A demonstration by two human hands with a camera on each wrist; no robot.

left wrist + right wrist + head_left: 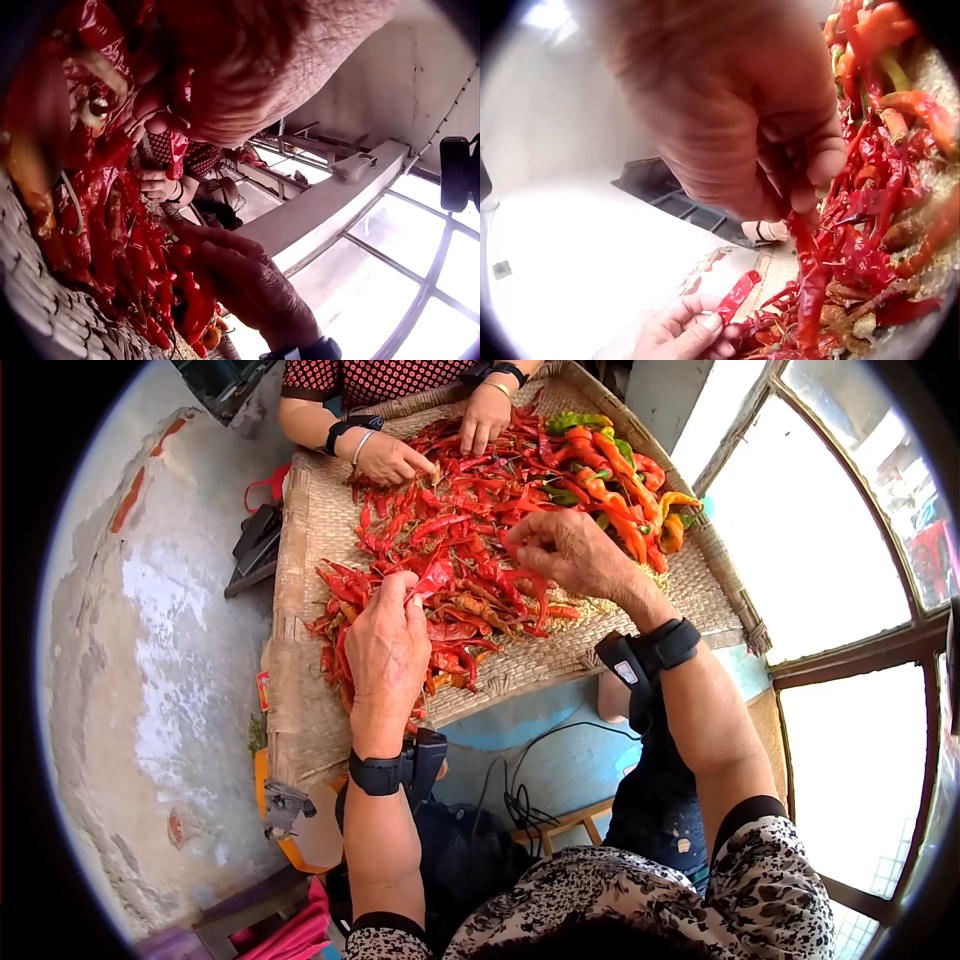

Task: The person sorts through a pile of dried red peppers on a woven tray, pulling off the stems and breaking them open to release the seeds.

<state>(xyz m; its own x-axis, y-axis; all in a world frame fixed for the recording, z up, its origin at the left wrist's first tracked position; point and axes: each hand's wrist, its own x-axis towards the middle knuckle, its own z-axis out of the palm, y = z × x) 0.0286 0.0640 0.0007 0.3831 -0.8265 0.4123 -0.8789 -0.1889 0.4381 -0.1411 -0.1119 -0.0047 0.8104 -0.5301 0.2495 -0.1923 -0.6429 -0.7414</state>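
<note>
My left hand [388, 645] is over the near left of a woven tray [520, 690]. Between its thumb and fingers it holds a wrinkled red chili pepper [740, 295], whose free end points away from the hand. Farther right, my right hand [580, 555] is bent over the heap with its fingers curled. In the right wrist view its fingertips pinch the top of a long red chili pepper [810, 289], which hangs down. Dried red chili peppers [440, 525], some orange-brown, lie spread beneath and around both hands.
Across the tray, another person's two hands [395, 458] reach into the chilies. Fresh orange and green peppers [620, 475] are heaped at the far right. A raised rim [700, 525] edges the tray. Windows [810, 520] stand right, a peeling wall [150, 630] left. Black cables [520, 795] lie below.
</note>
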